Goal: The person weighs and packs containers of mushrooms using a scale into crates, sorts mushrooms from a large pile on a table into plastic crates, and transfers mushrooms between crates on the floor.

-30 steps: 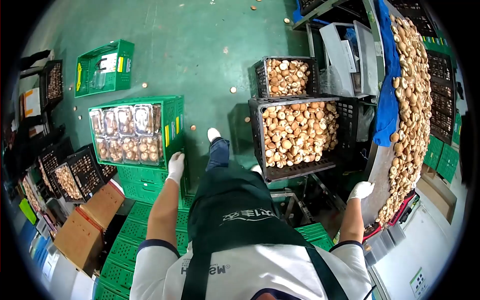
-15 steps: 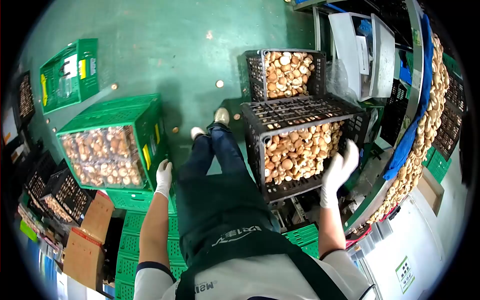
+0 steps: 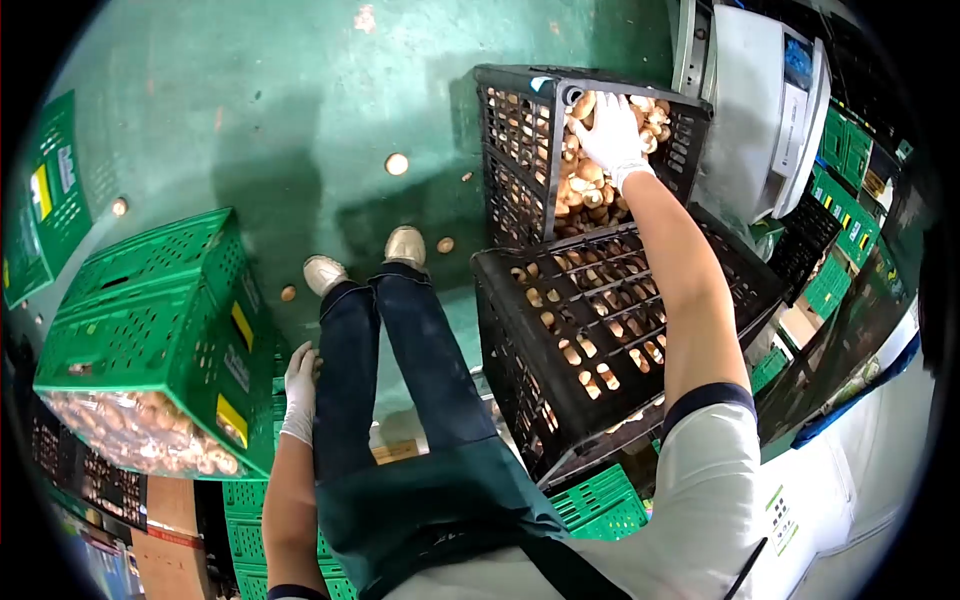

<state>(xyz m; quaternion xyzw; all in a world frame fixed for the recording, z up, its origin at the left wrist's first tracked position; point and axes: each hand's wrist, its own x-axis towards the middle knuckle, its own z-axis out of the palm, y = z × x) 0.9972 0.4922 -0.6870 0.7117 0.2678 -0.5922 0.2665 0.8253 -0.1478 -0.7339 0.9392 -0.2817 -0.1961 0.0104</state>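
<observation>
My right hand (image 3: 612,138), in a white glove, reaches into the far black crate (image 3: 515,160) and lies on its brown mushrooms (image 3: 585,185) with the fingers spread. Beneath my right forearm stands the nearer black crate (image 3: 560,350), with mushrooms showing through its slots. My left hand (image 3: 301,385), also gloved, hangs beside my left leg, holding nothing, its fingers slightly apart. To its left is a green crate (image 3: 130,335) with clear-wrapped packs of mushrooms (image 3: 145,430) at its near side.
Another green crate (image 3: 60,195) stands at the far left. Loose mushrooms (image 3: 396,163) lie on the green floor (image 3: 300,80). A grey-white container (image 3: 765,110) is at the upper right. More green crates (image 3: 600,505) are low by my right side, and cardboard boxes (image 3: 172,550) at lower left.
My right hand has moved forward from beside the nearer black crate onto the mushrooms in the far one. The view has shifted, and my left hand still hangs low.
</observation>
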